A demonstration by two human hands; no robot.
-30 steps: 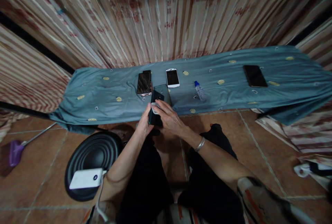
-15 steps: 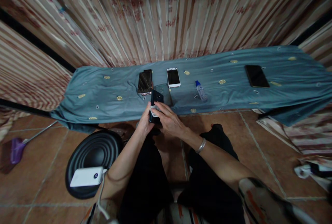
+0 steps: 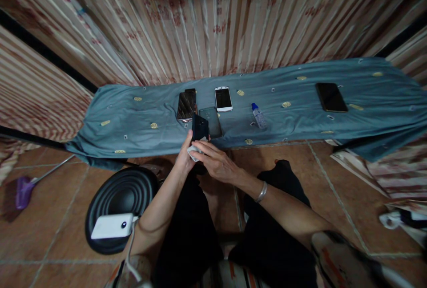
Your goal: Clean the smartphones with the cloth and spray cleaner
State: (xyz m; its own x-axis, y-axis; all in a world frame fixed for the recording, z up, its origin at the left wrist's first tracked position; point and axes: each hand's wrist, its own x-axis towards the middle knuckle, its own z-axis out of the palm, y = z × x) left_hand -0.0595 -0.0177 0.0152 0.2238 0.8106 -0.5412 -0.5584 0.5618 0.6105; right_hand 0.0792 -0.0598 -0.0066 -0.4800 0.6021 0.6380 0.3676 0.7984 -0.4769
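Note:
A dark phone (image 3: 200, 127) is held back side up in my left hand (image 3: 184, 156), its camera end pointing away from me. My right hand (image 3: 216, 160) is closed on a small white cloth (image 3: 194, 152), pressed against the near part of the phone's back. Just beyond lies a clear grey phone case (image 3: 214, 123) on the blue-green cloth cover. Behind and to the left, dark phones (image 3: 186, 104) lie stacked or overlapping. Farther back is a white phone (image 3: 223, 99) with a black screen.
A small blue-capped bottle (image 3: 259, 116) and a black tablet-like device (image 3: 331, 97) lie on the covered bench (image 3: 160, 141). At lower left, a white power bank (image 3: 111, 226) with a cable sits on a round black stool (image 3: 100, 199). A purple broom (image 3: 24, 192) stands at far left.
My right hand and the white cloth have slid down the phone's back toward me. More of the phone's upper back shows, and it has tilted slightly.

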